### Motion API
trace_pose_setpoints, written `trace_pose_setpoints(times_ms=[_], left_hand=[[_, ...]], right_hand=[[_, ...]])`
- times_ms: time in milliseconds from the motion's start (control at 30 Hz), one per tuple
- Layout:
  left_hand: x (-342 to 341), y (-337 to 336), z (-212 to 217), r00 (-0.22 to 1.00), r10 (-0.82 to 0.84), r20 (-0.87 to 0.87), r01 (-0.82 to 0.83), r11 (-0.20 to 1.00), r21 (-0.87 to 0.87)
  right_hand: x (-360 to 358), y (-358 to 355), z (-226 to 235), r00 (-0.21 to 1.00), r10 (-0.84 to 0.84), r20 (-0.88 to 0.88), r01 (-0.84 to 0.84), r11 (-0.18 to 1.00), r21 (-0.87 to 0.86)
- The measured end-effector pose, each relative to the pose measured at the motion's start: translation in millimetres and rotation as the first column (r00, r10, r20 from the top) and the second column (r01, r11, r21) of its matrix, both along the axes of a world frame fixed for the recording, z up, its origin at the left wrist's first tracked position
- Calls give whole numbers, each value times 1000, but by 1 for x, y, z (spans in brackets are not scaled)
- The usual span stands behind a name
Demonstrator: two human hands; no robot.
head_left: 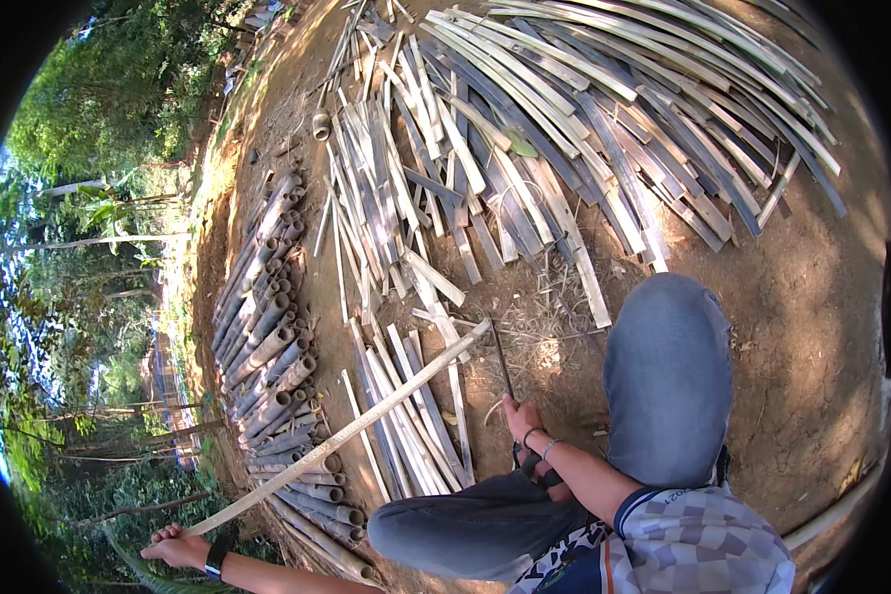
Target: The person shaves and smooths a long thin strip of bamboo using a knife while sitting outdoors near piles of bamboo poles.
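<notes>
Bamboo strip (337, 440) fills left hand (175, 546); shirt (698, 544) bears printed digits (698, 495).

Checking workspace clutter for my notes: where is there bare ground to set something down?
The widest free patch is the brown dirt bordered by the raised knee, the slats and the pole at lower right. Crowded: ahead and left, with slats and bamboo tubes; shavings lie near the blade.

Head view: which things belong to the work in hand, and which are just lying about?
In hand:
left hand, gripping the long pale strip;
right hand, holding the dark thin blade near the strip's far end.

Lying about:
spread strips, perhaps related stock;
stacked bamboo poles, likewise;
loose shavings;
green leaf.
</notes>
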State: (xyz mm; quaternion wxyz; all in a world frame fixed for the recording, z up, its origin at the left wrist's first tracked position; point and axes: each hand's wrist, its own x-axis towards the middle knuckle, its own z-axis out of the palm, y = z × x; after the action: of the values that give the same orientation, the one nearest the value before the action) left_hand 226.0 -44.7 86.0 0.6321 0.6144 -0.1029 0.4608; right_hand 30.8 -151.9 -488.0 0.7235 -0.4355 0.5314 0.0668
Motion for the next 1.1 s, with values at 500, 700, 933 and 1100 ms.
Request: trace_pose_setpoints(times_ms=[500,700,933,1100], left_hand=[[-41,13,-1,947,-320,33,321,932,-170],[-118,180,10,916,-321,241,375,897,-234],[-222,415,-55,928,70,367,122,872,-475],[-206,498,-225,799,584,-140,-415,369,-832]], right_hand=[[15,2,4,985,-37,171,72,975,-208],[-12,-21,104,876,-121,466,170,983,-64],[-37,-79,105,856,-260,446,364,917,-163],[-42,-71,112,893,-259,368,341,923,-179]])
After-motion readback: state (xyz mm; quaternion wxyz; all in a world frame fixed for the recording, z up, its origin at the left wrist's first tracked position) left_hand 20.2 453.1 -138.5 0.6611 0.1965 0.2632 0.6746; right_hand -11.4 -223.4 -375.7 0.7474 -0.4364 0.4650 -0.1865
